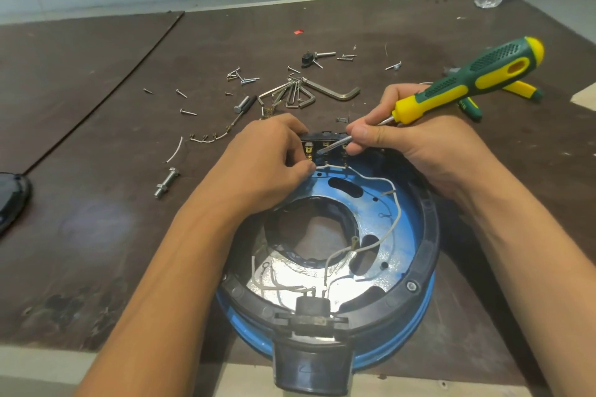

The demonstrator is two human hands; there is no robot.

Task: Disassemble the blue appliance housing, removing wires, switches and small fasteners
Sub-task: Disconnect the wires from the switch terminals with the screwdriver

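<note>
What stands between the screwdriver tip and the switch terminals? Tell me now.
Nothing visible does. The screwdriver, held in the right hand, has its tip at the terminals of the switch block on the blue housing's far rim. The left hand grips the block's left end, beside the tip, not across it.

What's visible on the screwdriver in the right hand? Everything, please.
The screwdriver has a chunky green and yellow handle, rubbery-looking with dotted grip patches, a yellow end cap and collar, then a slim bare metal shaft. It lies tilted, handle up and right above the table, tip down-left at the brass terminals of the black switch block on the blue housing's far rim. The right hand pinches the shaft near the tip; no fingers wrap the handle.
</note>
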